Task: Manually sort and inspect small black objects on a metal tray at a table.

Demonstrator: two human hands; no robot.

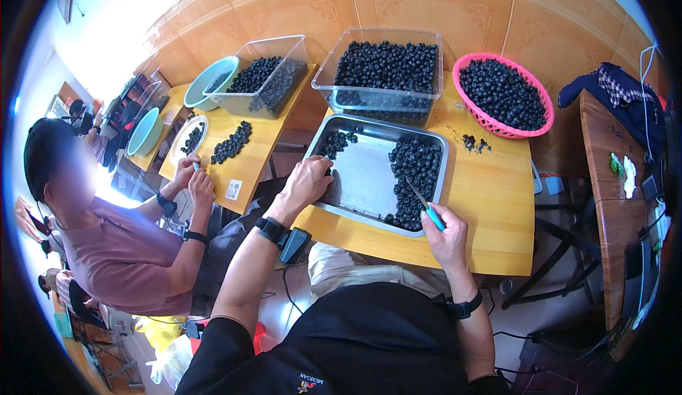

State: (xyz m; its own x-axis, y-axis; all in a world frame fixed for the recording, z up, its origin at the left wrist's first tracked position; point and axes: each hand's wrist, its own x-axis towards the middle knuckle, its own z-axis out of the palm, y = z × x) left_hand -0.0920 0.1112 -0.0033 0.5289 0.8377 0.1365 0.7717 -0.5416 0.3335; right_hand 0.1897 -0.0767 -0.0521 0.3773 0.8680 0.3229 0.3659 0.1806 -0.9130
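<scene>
Black short-sleeved shirt [383,334] with small chest print [310,382], pale trousers [366,271], black wrist straps [467,307], boxy left-wrist module [295,245]

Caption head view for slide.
Left hand at metal tray, right hand holding teal-handled tool over dark, berry-like pieces.

The counter [497,203] is yellow wood, smooth and lightly grained. A shallow metal tray [366,175] lies near its front edge. Behind the tray stands a clear plastic bin [376,95]; right of the bin sits a pink basket [548,107], with dark scraps [474,144] scattered just before it.
</scene>
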